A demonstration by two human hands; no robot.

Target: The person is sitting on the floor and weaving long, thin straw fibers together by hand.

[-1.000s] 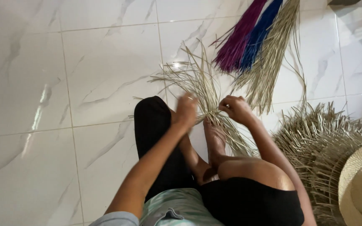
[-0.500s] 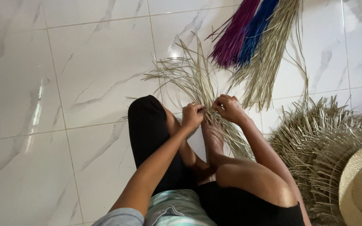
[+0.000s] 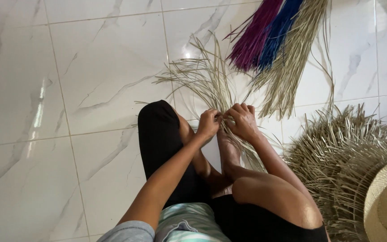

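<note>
Hands closed side by side on thin dry straw strands (image 3: 204,83) fanned over glossy marble tile floor (image 3: 68,89), left hand (image 3: 209,123) and right hand (image 3: 243,121) pinching fibres, purple bundle (image 3: 254,38) beyond strands, frayed woven mat (image 3: 341,157) right of them

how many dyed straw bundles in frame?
2: a purple bundle and a blue bundle, side by side on the floor at top, left of the plain straw. Their upper ends are cropped; more may be hidden.
</note>
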